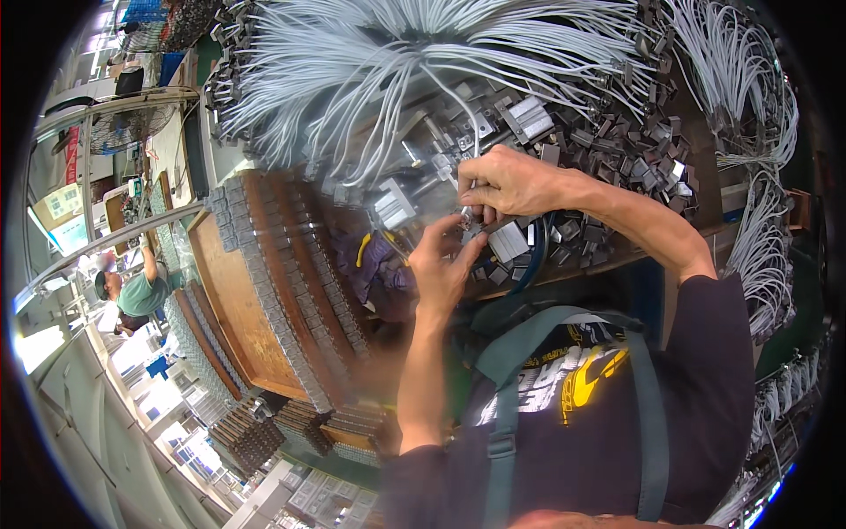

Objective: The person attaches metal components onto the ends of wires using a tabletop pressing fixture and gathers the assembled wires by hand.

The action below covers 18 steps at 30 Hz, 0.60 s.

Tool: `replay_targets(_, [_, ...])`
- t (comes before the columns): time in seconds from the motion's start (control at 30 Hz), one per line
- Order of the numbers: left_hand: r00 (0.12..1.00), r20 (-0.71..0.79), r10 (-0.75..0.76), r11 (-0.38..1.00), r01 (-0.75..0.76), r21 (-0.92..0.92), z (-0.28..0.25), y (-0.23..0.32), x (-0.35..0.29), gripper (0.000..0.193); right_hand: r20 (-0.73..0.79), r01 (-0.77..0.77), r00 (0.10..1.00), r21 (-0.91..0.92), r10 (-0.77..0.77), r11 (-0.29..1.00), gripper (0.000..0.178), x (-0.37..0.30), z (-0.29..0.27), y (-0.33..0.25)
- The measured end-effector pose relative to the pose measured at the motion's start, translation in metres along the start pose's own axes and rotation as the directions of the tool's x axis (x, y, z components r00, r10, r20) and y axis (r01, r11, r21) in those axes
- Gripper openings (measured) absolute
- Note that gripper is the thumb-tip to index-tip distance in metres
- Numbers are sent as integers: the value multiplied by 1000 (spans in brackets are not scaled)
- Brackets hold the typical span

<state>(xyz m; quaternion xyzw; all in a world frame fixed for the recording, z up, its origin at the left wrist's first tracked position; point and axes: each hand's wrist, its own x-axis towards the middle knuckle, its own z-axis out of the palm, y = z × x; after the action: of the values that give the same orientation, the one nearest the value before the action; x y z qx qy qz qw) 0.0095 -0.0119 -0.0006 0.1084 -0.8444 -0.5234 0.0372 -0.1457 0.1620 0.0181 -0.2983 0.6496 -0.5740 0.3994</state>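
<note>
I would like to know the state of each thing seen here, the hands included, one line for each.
Left hand: pinching a small metal part.
Right hand: fingers closed at a white cable.
Metal part: held, partly hidden by fingers.
Cables: bundled, fanned out.
Metal pieces: loosely heaped.
Grey blocks: lined up in rows.
Purple cloth: crumpled.
Fan: turning or not, cannot tell.
</note>
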Motion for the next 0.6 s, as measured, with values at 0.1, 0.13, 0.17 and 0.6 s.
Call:
replay_targets(0.1, [1000,-4,20,998,-20,56,0,5,3,40,-30,59,998,-80,-61,995,11,-3,1,0])
replay_targets(0.13, [1000,-4,19,998,-19,55,1,2,2,40,-46,100,993,-127,-107,987,11,-4,2,-1])
replay_targets(0.17, [999,3,-47,993,47,-109,3,-1,0,39,-60,140,986,-174,-153,975,10,-4,2,-2])
replay_targets(0.6, [914,75,-398,674,347,-652,21,4,22,24,4,164,984,-416,-179,895,57,-3,-5,-15])
